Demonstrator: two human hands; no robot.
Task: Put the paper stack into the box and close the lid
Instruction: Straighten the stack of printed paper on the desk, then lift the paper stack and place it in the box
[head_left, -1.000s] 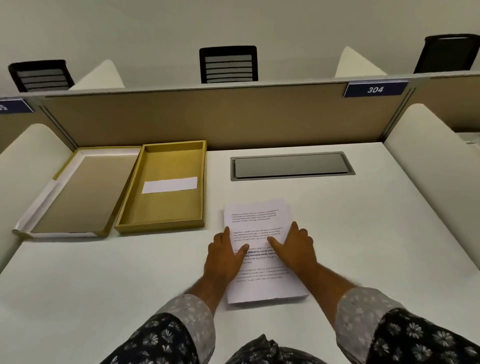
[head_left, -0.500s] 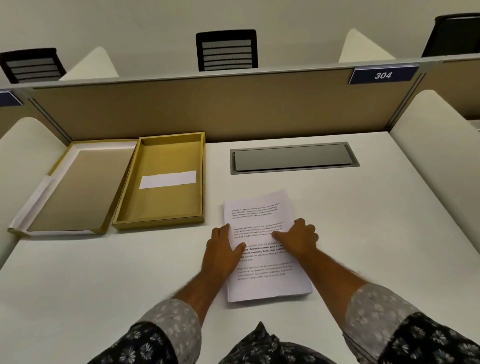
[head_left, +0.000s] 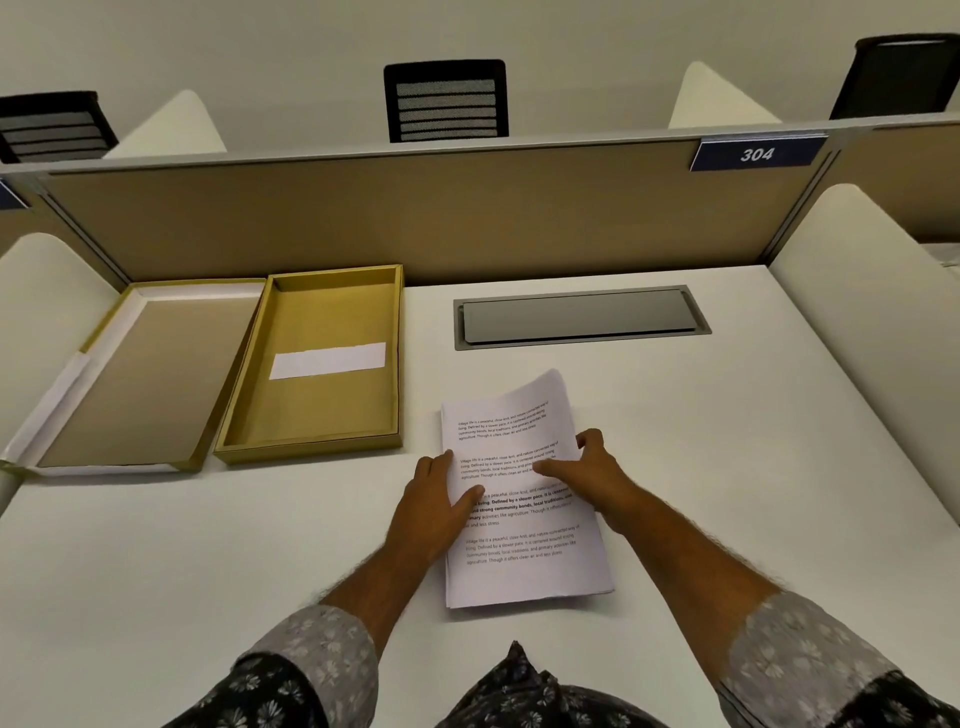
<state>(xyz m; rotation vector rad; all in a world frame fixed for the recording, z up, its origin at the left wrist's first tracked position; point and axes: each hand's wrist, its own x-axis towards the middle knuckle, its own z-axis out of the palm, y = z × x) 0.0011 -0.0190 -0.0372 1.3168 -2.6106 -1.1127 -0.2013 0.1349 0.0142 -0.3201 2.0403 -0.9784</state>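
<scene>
Curling printed paper stack (head_left: 519, 519), shallow rectangular gold box (head_left: 317, 364)

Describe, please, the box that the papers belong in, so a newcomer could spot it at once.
Along the tan partition, two shallow trays lie side by side at the white desk's far left. The box is the right-hand one: gold inside, with a white strip across its floor, unlike the white-edged lid beside it.

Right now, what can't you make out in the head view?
- Paper stack: sheet count; edges too thin, middle covered by left hand and right hand.
- Right hand fingers: tips hidden behind the stack's right edge.
- Lid: outer face hidden, it lies face down.
- Box: white label too small to read.
</scene>
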